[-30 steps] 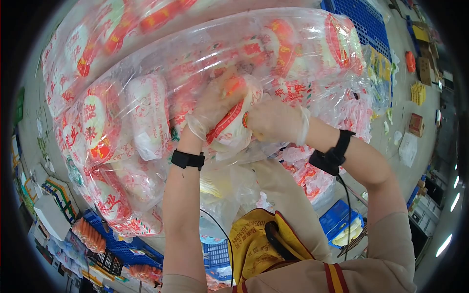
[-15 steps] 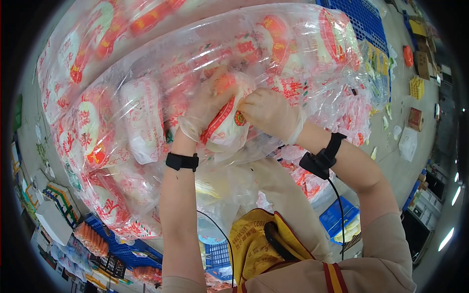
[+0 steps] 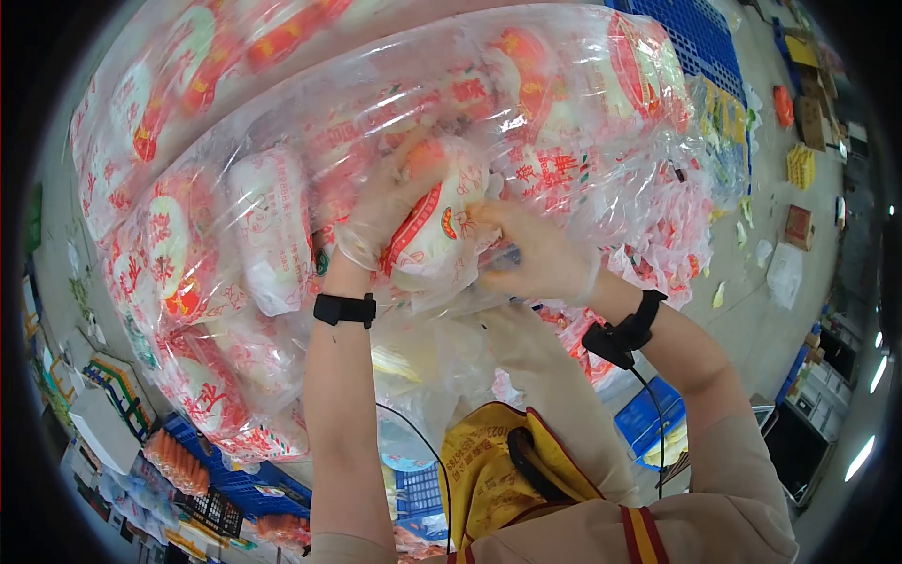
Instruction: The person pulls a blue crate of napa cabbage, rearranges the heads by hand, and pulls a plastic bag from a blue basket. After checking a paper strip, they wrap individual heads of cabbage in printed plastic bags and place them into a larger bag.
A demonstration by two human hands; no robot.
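Observation:
My left hand (image 3: 390, 202), in a thin clear glove, is closed around the left side of a plump packet (image 3: 432, 226) in white plastic with a red band and a small round label. The packet lies tilted on a large clear plastic sack (image 3: 282, 108) full of similar packets. Also gloved, my right hand (image 3: 540, 254) is open at the packet's lower right side, thumb and fingers apart with a gap between them. Left of my left hand, another white packet with red print (image 3: 272, 230) lies under the clear film.
Loose red-printed bags (image 3: 658, 235) are heaped right of the sack. Blue crates (image 3: 695, 47) stand at the upper right, and a blue basket (image 3: 653, 423) is by my right leg. Bundles of carrots (image 3: 174, 461) sit at lower left. Scraps lie on the grey floor (image 3: 752, 310).
My right hand has moved off the packet's label, down and to the right, and its fingers have spread. My left hand keeps its hold on the packet.

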